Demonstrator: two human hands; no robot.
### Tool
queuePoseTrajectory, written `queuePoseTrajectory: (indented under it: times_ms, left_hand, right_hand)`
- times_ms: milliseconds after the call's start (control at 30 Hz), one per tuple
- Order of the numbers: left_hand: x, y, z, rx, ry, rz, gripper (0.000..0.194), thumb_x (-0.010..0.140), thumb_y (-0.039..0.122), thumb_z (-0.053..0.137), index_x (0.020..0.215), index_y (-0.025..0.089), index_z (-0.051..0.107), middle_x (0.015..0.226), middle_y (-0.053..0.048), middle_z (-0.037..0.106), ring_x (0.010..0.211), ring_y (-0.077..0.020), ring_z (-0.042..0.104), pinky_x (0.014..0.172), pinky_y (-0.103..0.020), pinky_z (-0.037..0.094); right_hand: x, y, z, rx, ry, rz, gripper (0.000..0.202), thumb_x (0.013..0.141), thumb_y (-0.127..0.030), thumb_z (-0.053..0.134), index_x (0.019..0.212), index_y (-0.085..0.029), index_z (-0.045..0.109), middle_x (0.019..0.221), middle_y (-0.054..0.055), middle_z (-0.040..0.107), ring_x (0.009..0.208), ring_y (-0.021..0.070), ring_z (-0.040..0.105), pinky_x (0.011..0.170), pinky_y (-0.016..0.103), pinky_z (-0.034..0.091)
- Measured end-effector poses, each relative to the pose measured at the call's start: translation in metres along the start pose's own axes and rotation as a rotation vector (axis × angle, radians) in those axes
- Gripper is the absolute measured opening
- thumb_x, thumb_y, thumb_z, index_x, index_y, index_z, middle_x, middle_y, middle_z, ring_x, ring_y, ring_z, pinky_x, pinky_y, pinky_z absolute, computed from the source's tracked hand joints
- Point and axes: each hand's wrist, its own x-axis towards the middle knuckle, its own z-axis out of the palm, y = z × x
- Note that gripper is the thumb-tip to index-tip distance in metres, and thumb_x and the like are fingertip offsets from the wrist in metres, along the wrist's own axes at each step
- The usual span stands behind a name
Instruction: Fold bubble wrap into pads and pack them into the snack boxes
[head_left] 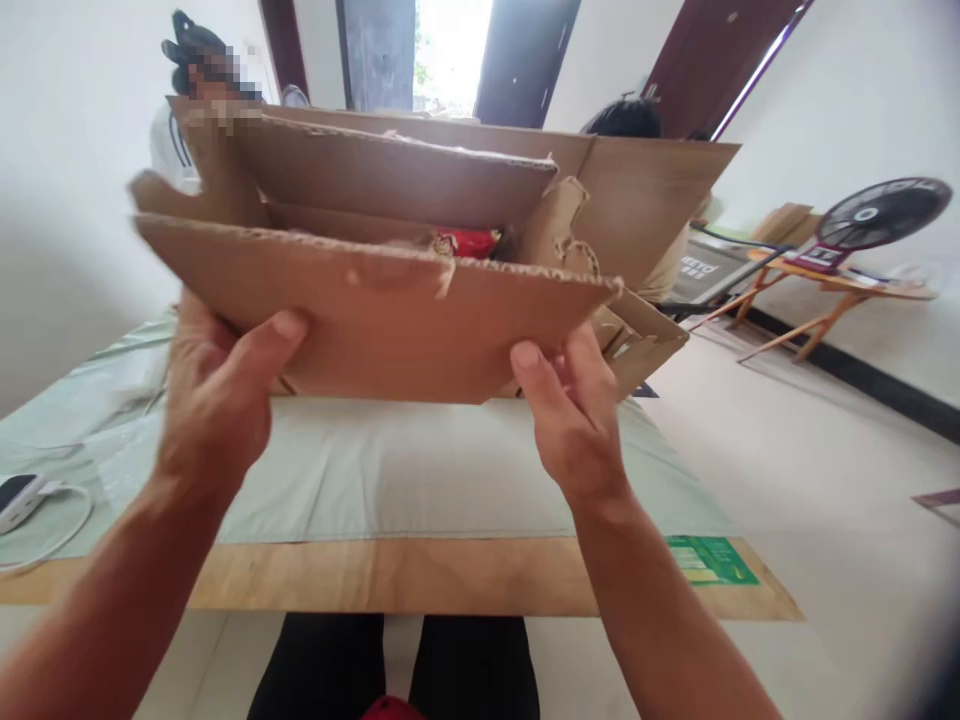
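Note:
A brown cardboard box (405, 320) with raised, torn-edged flaps is held up above the table between both my hands. My left hand (225, 385) grips its left side, thumb on the near face and fingers hidden behind the cardboard. On the right, my right hand (574, 405) clasps the lower corner in the same way. Over the near flap a red shiny packet (469, 243) shows inside; the rest of the contents is hidden.
A pale green cloth covers the wooden table (390, 580). At its left lie a white device (21, 500) with a cable and clear plastic. Behind the box are more cardboard (652, 200) and people. A fan (870, 220) stands on a small table at right.

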Motion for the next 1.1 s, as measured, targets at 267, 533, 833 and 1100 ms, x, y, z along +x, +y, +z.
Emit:
queuePoseTrajectory:
  times_ms: [267, 533, 833, 1100]
  left_hand:
    - [-0.045, -0.076, 0.063, -0.138, -0.248, -0.405, 0.06, 0.064, 0.025, 0.066, 0.124, 0.02, 0.06, 0.127, -0.007, 0.069, 0.124, -0.0322, 0.061, 0.107, -0.046, 0.049]
    - [-0.072, -0.131, 0.062, 0.016, -0.243, -0.508, 0.048, 0.075, 0.037, 0.068, 0.119, 0.019, 0.068, 0.119, -0.01, 0.072, 0.114, -0.0291, 0.065, 0.103, -0.045, 0.049]
    - [-0.123, -0.164, 0.062, 0.094, -0.239, -0.511, 0.063, 0.083, 0.041, 0.071, 0.139, 0.02, 0.053, 0.092, -0.003, 0.066, 0.082, -0.0187, 0.065, 0.08, -0.036, 0.055]
    - [-0.138, -0.148, 0.07, -0.001, -0.467, -0.412, 0.073, 0.085, 0.05, 0.071, 0.149, 0.02, 0.051, 0.149, -0.018, 0.054, 0.134, -0.0331, 0.055, 0.104, -0.048, 0.053]
  right_hand:
    - [-0.101, 0.046, -0.029, -0.071, 0.233, 0.304, 0.055, 0.096, -0.041, 0.067, 0.146, -0.028, 0.05, 0.135, 0.009, 0.065, 0.129, 0.0261, 0.06, 0.111, 0.04, 0.048]
    - [-0.177, 0.105, -0.053, -0.131, 0.175, 0.568, 0.087, 0.082, -0.055, 0.079, 0.155, -0.028, 0.039, 0.15, 0.015, 0.056, 0.129, 0.0319, 0.061, 0.102, 0.047, 0.055]
    - [-0.119, 0.139, -0.044, 0.028, -0.066, 0.656, 0.077, 0.062, -0.067, 0.089, 0.118, -0.023, 0.06, 0.128, 0.015, 0.071, 0.095, 0.0285, 0.074, 0.083, 0.042, 0.062]
    - [-0.119, 0.144, -0.003, -0.077, 0.055, 0.625, 0.047, 0.073, -0.051, 0.083, 0.102, -0.022, 0.059, 0.102, 0.008, 0.073, 0.088, 0.0256, 0.074, 0.081, 0.041, 0.064]
